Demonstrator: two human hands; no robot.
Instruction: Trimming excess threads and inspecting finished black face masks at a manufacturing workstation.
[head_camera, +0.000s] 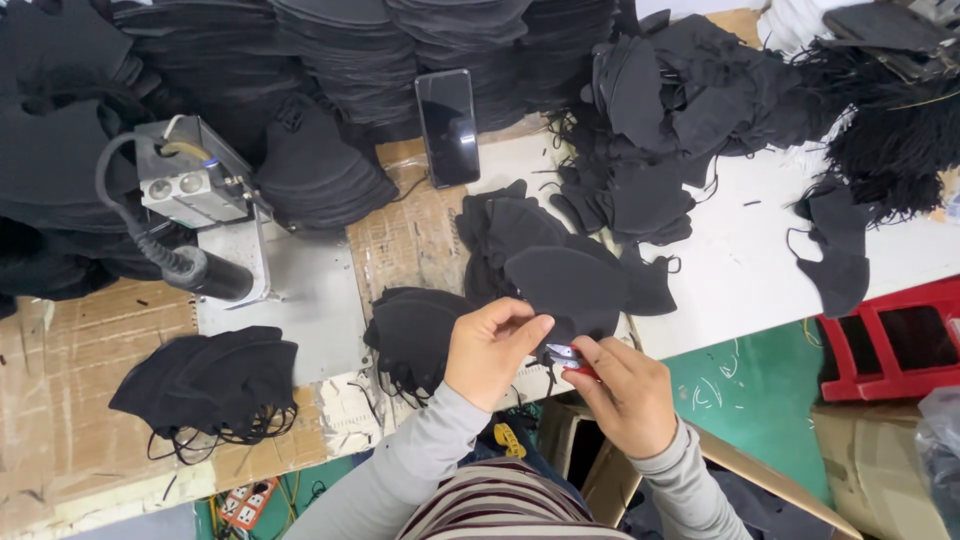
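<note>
My left hand (490, 345) pinches the lower edge of a black fabric mask (570, 285), holding it up over the table's front edge. My right hand (622, 388) grips small red-handled snips (568, 357), their metal tips touching the mask's bottom edge right beside my left fingers. A pile of the same black masks (415, 330) lies just left of my left hand, and another loose heap (505, 225) sits behind the held mask.
A grey metal machine (190, 185) with a black hose stands at the left. A dark phone (447, 125) leans against tall mask stacks at the back. More masks (215, 380) lie front left, a red crate (895, 340) and cardboard boxes at right.
</note>
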